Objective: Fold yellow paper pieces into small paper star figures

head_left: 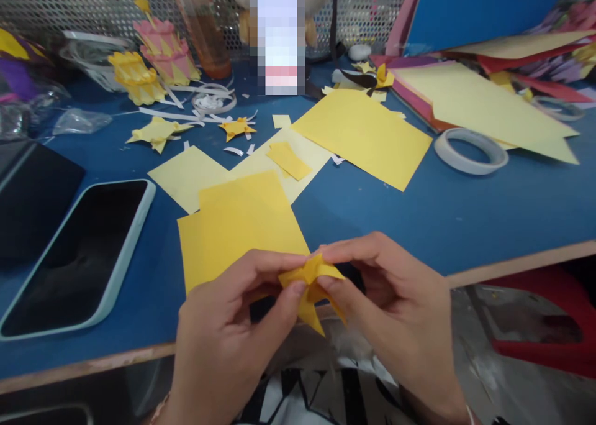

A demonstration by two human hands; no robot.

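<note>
A small folded star of yellow paper (311, 274) is pinched between both hands at the table's front edge. My left hand (233, 319) grips its left side between thumb and index finger. On the right side, my right hand (395, 307) has thumb and fingertips closed on it. Two points of the star hang down between the thumbs, and part of it is hidden by the fingers. Just behind the hands lies a yellow paper sheet (242, 226), partly covered by my left hand. A pale yellow sheet (190, 176) sits beyond it, with a small yellow strip (288, 159) nearby.
A phone (74, 263) lies at the left. A tape roll (471, 151) rests at the right beside stacked paper sheets (488, 95). Folded stars (158, 132), paper scraps and yellow and pink paper crafts (167, 52) stand at the back left. A red stool (540, 319) is below.
</note>
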